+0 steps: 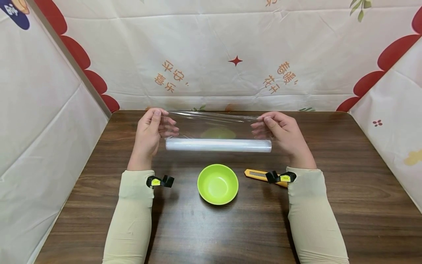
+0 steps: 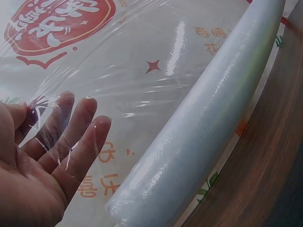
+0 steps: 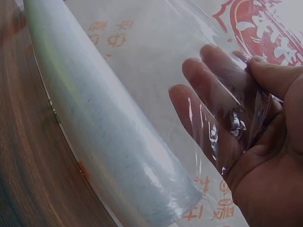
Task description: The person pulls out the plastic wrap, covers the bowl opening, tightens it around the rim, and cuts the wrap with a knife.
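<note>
Between thumb and forefinger, my left hand (image 1: 150, 132) pinches one upper corner of the clear film (image 1: 214, 116), and the other three fingers reach out loosely, seen through the wrinkled sheet. My right hand (image 1: 286, 132) grips the opposite corner in the same way, its remaining fingers also showing through the film. The sheet is stretched between my two hands, with bright creases along its top edge, and runs down to the white roll (image 1: 218, 145), which lies crosswise just below my fingers; from these angles I can't tell whether it touches the table (image 1: 79, 205) or hangs above it. Nearer me, between my forearms, a green bowl (image 1: 217, 184) stands upright on the dark wood. Right of it is a yellow cutter (image 1: 256, 174), partly hidden by the black strap (image 1: 281, 177) at my right wrist. Beyond the table's far edge hangs a white printed cloth (image 1: 211, 44).
</note>
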`<state>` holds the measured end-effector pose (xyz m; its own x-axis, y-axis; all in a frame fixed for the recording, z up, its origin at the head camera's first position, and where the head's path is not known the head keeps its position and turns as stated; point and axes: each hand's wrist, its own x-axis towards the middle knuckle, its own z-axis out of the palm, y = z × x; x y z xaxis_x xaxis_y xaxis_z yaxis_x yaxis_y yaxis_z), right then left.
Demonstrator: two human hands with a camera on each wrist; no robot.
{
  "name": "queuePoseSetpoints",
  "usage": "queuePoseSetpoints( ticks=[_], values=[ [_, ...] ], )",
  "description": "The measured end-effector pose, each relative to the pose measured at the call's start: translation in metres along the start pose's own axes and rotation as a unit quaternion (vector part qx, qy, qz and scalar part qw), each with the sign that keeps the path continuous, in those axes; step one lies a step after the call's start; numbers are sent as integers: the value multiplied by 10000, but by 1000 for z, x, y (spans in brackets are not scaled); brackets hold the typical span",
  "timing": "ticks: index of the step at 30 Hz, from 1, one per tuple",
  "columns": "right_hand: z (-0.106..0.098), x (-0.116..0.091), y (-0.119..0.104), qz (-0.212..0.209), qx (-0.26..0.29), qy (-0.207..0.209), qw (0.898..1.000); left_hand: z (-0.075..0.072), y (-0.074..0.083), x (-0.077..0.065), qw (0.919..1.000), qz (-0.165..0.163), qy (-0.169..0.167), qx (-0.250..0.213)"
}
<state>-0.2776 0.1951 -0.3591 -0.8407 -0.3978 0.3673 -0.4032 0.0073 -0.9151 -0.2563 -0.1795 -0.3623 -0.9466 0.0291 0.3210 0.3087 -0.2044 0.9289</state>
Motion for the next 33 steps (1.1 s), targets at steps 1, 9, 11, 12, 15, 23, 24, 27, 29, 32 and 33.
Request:
queuePoseSetpoints(
  ticks=[1,9,11,12,15,23,24,27,29,32,33],
  values=[
    [0,0,0,-19,30,-12,10000,0,0,0,10000,-1,-7,8],
    [-1,-1,0,-17,19,-9,10000,0,1,-1,10000,-16,-54,68],
    [-1,-1,-1,50,-76,32,10000,0,0,-1,10000,-26,-61,53],
    [-2,-1,-1,83,-120,50,9999,-1,0,-1,10000,-31,-59,56],
    [-2,-1,-1,103,-106,62,9999,-1,0,0,10000,-31,-61,52],
    [-2,0,-3,27,-156,40,9999,-1,1,0,10000,-58,-51,61],
    [-2,0,-3,46,-165,41,9998,-1,1,0,9999,-63,-42,68],
    [-2,0,-3,109,-161,54,9998,-1,1,1,9999,-72,-26,82],
    [-2,1,-4,122,-144,60,9998,-1,1,1,9999,-72,-27,74],
    [-2,1,-4,116,-125,64,9998,-1,2,2,9999,-45,-36,90],
    [-2,1,-4,114,-118,68,9998,-1,2,2,9999,-36,-42,98]
  ],
)
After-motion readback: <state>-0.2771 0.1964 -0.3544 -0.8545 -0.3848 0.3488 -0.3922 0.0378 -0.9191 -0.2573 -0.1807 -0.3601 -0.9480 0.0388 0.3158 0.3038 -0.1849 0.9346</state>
